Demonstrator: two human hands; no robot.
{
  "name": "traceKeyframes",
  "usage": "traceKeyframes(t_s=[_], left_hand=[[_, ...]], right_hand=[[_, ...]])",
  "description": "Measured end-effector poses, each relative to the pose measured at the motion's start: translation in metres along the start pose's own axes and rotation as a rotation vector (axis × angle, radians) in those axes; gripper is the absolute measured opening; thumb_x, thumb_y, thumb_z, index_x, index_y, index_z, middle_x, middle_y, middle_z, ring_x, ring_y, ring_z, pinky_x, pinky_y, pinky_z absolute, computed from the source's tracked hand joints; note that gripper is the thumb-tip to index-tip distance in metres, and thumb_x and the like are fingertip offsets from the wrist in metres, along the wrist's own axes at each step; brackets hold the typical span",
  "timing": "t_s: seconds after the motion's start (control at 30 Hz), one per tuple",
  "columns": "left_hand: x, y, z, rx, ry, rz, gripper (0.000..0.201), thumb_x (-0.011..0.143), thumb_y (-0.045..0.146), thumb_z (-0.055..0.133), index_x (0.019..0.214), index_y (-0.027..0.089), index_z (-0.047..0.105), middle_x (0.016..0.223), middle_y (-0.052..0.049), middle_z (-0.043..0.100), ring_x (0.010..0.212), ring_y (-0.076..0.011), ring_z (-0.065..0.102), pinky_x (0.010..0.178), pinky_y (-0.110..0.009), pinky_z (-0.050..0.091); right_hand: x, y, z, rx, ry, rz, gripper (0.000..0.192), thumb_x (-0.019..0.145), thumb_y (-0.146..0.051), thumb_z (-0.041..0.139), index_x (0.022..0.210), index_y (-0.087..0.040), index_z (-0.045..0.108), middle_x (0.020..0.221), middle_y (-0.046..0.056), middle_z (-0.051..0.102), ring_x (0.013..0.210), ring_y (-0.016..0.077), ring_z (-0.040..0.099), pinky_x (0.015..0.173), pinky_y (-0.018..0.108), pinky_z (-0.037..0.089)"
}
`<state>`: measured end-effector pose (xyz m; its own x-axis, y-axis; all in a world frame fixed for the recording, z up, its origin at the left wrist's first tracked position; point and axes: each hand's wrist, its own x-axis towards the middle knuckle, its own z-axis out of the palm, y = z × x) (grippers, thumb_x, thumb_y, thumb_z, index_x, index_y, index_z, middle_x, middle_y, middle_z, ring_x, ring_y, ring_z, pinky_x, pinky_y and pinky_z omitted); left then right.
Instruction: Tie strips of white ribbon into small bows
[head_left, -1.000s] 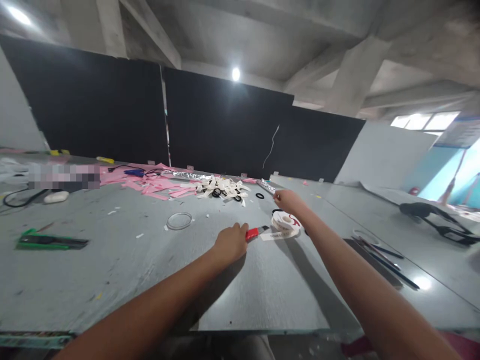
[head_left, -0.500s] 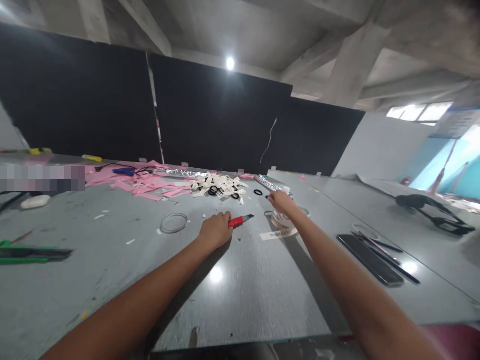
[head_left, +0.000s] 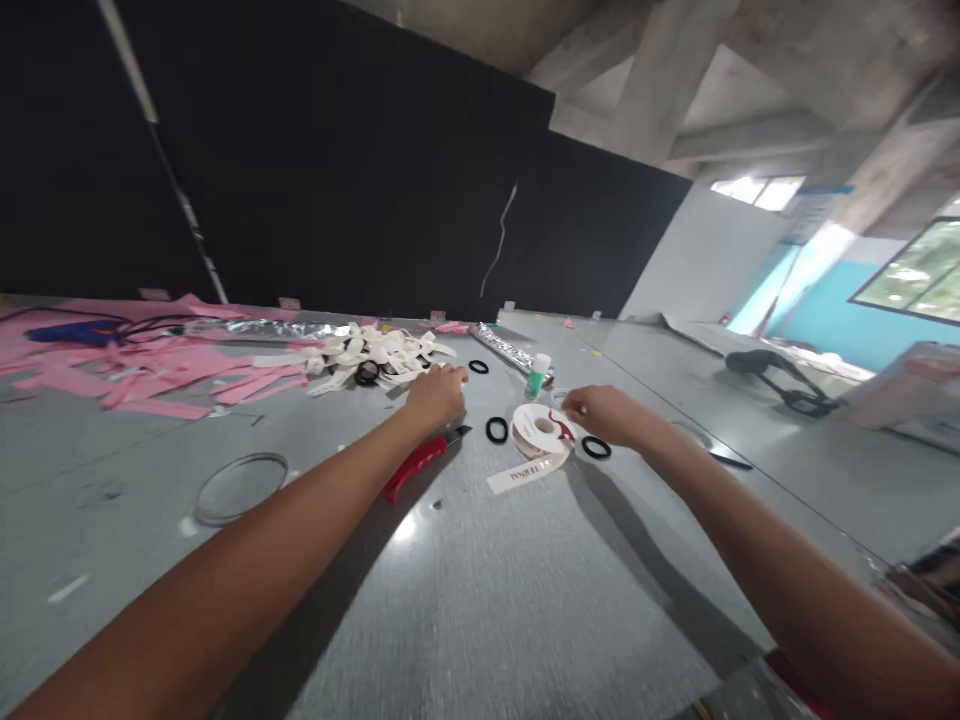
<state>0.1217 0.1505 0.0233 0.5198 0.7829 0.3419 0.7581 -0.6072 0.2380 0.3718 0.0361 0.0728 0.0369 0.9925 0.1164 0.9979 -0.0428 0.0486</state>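
Observation:
My left hand (head_left: 439, 395) reaches forward over the grey table (head_left: 480, 600), its fingers loosely curled at the edge of a pile of white ribbon pieces (head_left: 375, 352). Nothing shows in its grasp. A red utility knife (head_left: 416, 462) lies on the table under that wrist. My right hand (head_left: 607, 415) sits at the right rim of a white ribbon spool (head_left: 538, 432), fingertips bunched against it; whether they grip it is unclear. A loose ribbon end with print (head_left: 525, 472) trails from the spool. Black rings (head_left: 496, 430) lie on both sides of the spool.
Pink paper strips (head_left: 112, 370) cover the far left. A clear ring (head_left: 240, 485) lies at left. A foil strip (head_left: 506, 348) and a small green-capped bottle (head_left: 537, 375) stand behind the spool. A black tool (head_left: 787, 385) lies far right. Black panels back the table.
My left hand has let go of the red knife and moved forward to the white pile. The view has swung left and closer, and my right hand now rests beside the spool.

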Motion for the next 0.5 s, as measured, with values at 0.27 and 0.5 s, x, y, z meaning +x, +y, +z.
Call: traceKeyframes(t_s=[0.27, 0.5], left_hand=[[0.076, -0.008, 0.056, 0.072, -0.168, 0.042, 0.053, 0.085, 0.024, 0.040, 0.138, 0.018, 0.041, 0.133, -0.015, 0.052, 0.119, -0.0350, 0.043, 0.094, -0.051, 0.035], [0.092, -0.009, 0.063, 0.098, -0.193, 0.029, 0.045, 0.084, 0.029, 0.045, 0.128, 0.019, 0.052, 0.122, -0.018, 0.056, 0.109, -0.0338, 0.053, 0.089, -0.045, 0.039]], right_hand=[[-0.080, 0.022, 0.068, -0.168, -0.002, 0.149, 0.023, 0.089, -0.028, 0.048, 0.103, -0.017, 0.064, 0.100, 0.015, 0.062, 0.091, 0.0245, 0.058, 0.081, 0.034, 0.039], [-0.052, -0.017, 0.045, 0.070, 0.365, 0.218, 0.023, 0.091, -0.030, 0.043, 0.097, -0.019, 0.062, 0.099, 0.010, 0.059, 0.092, 0.0221, 0.053, 0.081, 0.032, 0.039]])
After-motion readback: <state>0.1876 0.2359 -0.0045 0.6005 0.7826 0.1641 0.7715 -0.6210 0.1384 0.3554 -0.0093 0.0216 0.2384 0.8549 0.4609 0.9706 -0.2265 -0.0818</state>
